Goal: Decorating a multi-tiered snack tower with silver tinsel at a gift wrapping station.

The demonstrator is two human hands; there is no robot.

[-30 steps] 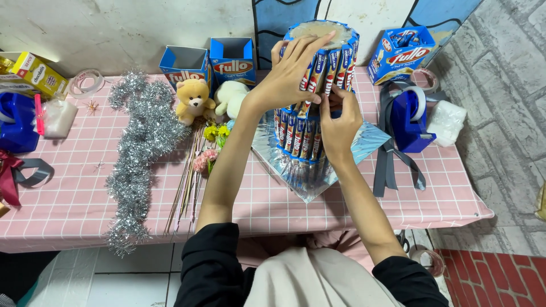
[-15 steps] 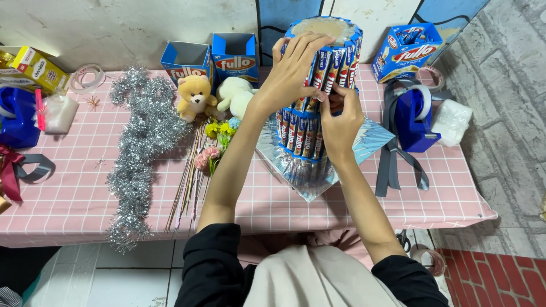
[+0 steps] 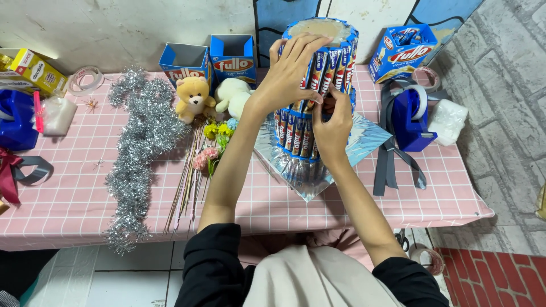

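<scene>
Head view, read from the left edge of the table (image 3: 74,210), which carries a pink checked cloth. At the far-left corner lies a yellow carton (image 3: 35,68); below it a blue tape dispenser (image 3: 16,119) and, at the left edge, a dark red and grey ribbon (image 3: 20,170). A strand of silver tinsel (image 3: 139,148) runs from the back edge to the front edge. Beside it lie thin wooden skewers (image 3: 185,182) with small artificial flowers (image 3: 213,145). Against the back edge stand two open blue boxes (image 3: 210,57), with a tan teddy bear (image 3: 193,98) and a white plush toy (image 3: 234,95) in front of them.

Centre: a two-tier tower of wrapped wafer sticks (image 3: 315,85) stands upright on a silver foil sheet (image 3: 301,170). The left hand (image 3: 290,71) lies half open, fingers spread and curved over the upper tier's rim and side, pressing on the sticks. The right hand (image 3: 331,122) pinches with thumb and fingers at the junction of the tiers; what it grips is too small to tell.

Right: a full blue snack box (image 3: 402,51) at the far-right corner, a second blue tape dispenser (image 3: 410,116) with grey ribbon (image 3: 392,165) trailing toward the front edge, and a white packet (image 3: 447,120) at the right edge
</scene>
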